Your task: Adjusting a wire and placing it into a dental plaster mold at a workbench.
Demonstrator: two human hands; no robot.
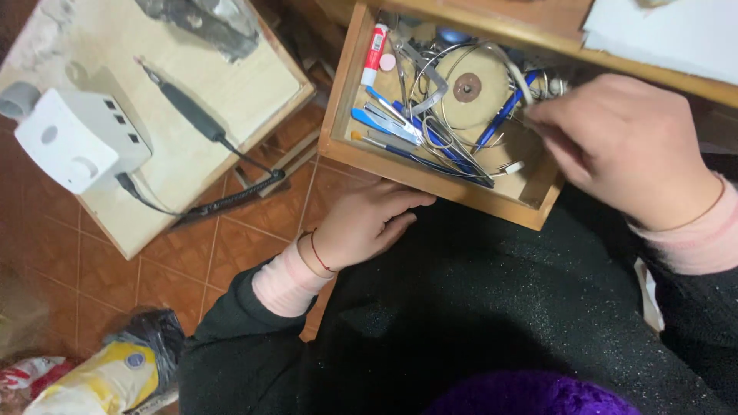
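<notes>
An open wooden drawer (430, 180) sits in front of me, filled with several metal tools, wire loops, blue-handled instruments (400, 127), a round tan disc (467, 87) and a red and white tube (374, 54). My left hand (369, 223) rests against the underside of the drawer's front edge, fingers curled against the wood. My right hand (626, 146) reaches into the drawer's right side with its fingertips pinched among the metal pieces; what it grips is hidden and blurred.
To the left stands a low wooden table (192, 154) with a white power box (77, 138), a black handpiece (188, 107) and its cable. Bags (108, 376) lie on the tiled floor at lower left. A white sheet (669, 38) lies on the desk top.
</notes>
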